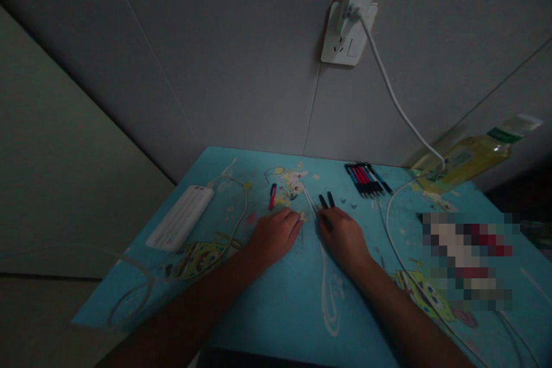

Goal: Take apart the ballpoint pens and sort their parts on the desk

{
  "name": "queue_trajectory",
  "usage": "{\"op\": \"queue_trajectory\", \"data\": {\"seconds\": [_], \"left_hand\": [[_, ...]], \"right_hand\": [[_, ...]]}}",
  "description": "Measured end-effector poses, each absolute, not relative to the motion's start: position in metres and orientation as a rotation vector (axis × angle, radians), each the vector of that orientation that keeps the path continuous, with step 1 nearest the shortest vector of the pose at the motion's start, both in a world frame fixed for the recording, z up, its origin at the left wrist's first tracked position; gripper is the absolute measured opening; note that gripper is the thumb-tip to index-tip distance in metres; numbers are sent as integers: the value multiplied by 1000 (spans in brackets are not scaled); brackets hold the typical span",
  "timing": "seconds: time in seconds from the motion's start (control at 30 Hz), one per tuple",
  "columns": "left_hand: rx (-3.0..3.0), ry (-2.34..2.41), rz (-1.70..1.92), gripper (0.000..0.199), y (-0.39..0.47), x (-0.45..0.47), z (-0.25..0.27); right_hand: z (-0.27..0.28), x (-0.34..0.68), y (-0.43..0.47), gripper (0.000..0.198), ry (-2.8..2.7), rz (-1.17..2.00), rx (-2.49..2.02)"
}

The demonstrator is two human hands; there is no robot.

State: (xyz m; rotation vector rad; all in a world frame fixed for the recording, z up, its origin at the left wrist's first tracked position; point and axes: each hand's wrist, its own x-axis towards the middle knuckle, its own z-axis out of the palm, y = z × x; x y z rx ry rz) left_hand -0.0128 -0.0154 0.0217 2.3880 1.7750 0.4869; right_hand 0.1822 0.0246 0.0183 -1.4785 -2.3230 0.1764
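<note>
Head view: left hand [276, 234] nearside of the red pen [272, 198], right hand [345, 238] to its right, both half-curled, hold unclear; light fingertip control should suit.

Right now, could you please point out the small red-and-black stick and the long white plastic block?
Red-and-black stick [272, 199], head view: its red part.
White plastic block [181, 218], head view: middle of its upper face.

White charger [361, 0] in wall socket [344, 52], white cable [390, 89], bottle [468, 161] of yellow liquid, white power strip [181, 218], blue tabletop [276, 310]
</note>
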Motion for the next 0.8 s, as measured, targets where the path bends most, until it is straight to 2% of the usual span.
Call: {"op": "queue_trajectory", "data": {"seconds": [0.17,0.4,0.5,0.7,0.8], "left_hand": [[2379,1744,588,28,-17,-12,22],[2370,1696,598,29,-17,-11,22],[2325,1628,726,27,-17,-11,23],[2031,1495,1338,20,-19,-12,35],[1728,1446,1500,19,-22,-11,38]], "right_hand": [[16,180,25,18,-2322,202,-1402],[16,166,26,18,-2330,75,-1525],[19,163,26,20,-2293,86,-1533],[31,172,16,27,-2255,466,-1058],[33,171,10,33,-2234,624,-873]]}}
